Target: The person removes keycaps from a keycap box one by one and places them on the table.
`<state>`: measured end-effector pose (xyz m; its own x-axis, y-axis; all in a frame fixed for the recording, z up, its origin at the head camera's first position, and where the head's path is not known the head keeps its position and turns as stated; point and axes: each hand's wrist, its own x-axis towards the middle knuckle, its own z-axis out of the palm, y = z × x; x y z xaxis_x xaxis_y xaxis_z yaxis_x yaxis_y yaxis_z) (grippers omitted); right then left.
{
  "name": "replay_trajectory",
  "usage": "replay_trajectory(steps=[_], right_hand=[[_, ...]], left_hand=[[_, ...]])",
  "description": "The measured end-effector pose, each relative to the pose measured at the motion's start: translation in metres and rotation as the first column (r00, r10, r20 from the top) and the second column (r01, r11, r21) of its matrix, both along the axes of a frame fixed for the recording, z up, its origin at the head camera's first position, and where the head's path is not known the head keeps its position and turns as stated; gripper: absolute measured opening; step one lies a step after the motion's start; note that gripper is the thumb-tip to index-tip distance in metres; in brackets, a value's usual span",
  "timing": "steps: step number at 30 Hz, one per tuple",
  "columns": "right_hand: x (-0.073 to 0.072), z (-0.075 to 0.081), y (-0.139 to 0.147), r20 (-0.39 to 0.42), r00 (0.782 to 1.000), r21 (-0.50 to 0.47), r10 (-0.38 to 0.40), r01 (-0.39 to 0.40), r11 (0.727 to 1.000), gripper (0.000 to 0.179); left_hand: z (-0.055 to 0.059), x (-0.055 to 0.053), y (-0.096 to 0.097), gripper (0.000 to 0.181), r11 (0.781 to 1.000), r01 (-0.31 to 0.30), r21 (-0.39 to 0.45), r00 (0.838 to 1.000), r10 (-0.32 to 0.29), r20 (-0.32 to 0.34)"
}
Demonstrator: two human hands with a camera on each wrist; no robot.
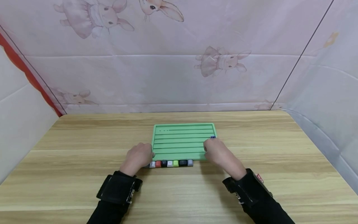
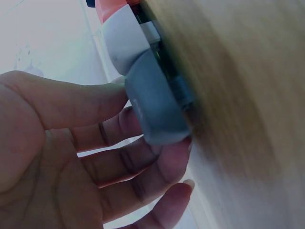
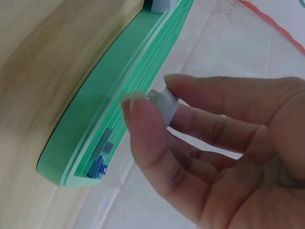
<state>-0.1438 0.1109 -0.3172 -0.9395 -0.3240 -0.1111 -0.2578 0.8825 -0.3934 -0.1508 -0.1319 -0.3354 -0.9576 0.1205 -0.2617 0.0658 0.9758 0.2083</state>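
My left hand [image 1: 138,155] is at the left end of a row of keycaps along the near edge of a green ridged tray [image 1: 184,124]. In the left wrist view, its thumb and fingers pinch a dark grey keycap [image 2: 155,102], with a white keycap [image 2: 125,40] right beside it. Over the tray's right side, my right hand [image 1: 219,152] pinches a small light grey keycap [image 3: 167,106] between thumb and fingertip. Below that hand, a dark blue keycap [image 3: 97,168] and a grey keycap [image 3: 102,143] lie in the tray's corner.
The row includes a red keycap [image 1: 158,164], a yellow-green keycap [image 1: 175,163] and a wide black keycap [image 1: 183,163]. All stand on a wooden table [image 1: 84,149]. A rabbit-print curtain [image 1: 167,84] hangs behind its far edge.
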Motion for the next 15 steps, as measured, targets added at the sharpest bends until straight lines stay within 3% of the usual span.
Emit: replay_trajectory(steps=[4,8,15], right_hand=[[0.0022,-0.0012,-0.0036,0.009,0.999,0.007,0.044,-0.044,0.999,0.008],[0.0041,-0.0046,-0.0066,-0.003,0.995,-0.002,0.097,-0.097,0.995,0.021],[0.0089,-0.008,-0.0102,-0.017,0.993,-0.025,0.119,-0.119,0.993,0.027]], left_hand=[[0.0004,0.0006,-0.0004,0.019,1.0,0.002,0.001,1.0,-0.002,0.003],[0.0005,0.0008,-0.0005,0.019,1.0,0.004,-0.002,1.0,-0.004,0.006],[0.0005,0.0008,-0.0007,0.019,1.0,0.011,-0.009,1.0,-0.011,0.008]])
